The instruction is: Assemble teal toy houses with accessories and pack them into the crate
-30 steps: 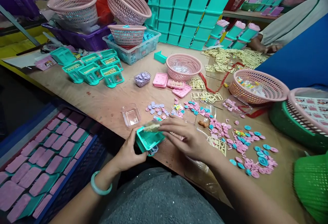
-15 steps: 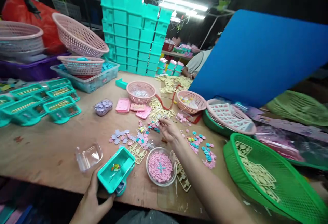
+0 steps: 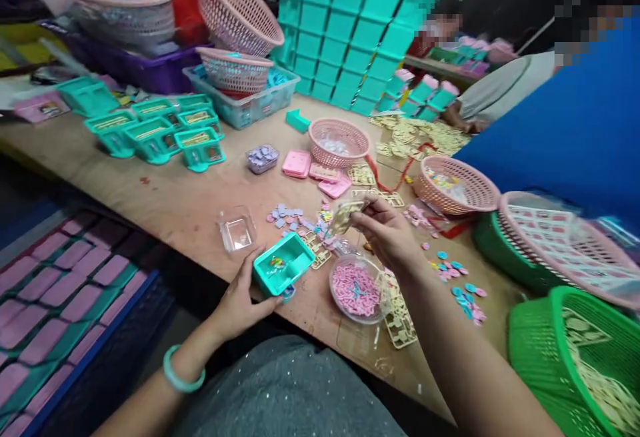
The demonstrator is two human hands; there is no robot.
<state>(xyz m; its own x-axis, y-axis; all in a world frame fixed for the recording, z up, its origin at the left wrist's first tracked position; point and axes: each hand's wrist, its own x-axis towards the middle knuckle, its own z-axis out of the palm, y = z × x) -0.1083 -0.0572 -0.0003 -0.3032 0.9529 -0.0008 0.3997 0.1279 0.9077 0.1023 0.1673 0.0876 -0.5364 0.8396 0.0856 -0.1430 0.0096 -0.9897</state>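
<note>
My left hand (image 3: 245,300) grips a teal box (image 3: 300,255) by its near left side, at the table's front edge. Small yellow, green and red bits lie inside the box. Between the thumb and fingers of my right hand (image 3: 387,227) is a cream plastic frame (image 3: 347,215), held above the table. A round clear tub of pink pieces (image 3: 354,290), with a few blue ones on top, stands below that hand. Another cream frame (image 3: 317,250) lies just right of the teal box. Lilac tiles (image 3: 284,214) are scattered behind the box.
A clear plastic case (image 3: 237,230) stands left of the box. Behind are pink baskets (image 3: 340,140), filled teal trays (image 3: 150,137) and a tall teal stack (image 3: 345,30). A green basket (image 3: 540,337) is at right. A person's sleeve (image 3: 510,83) shows beyond the table.
The view has swung left and down, bringing in a crate of pink boxes. My right hand has lifted the cream frame nearer the teal box. My left hand still holds the box.
</note>
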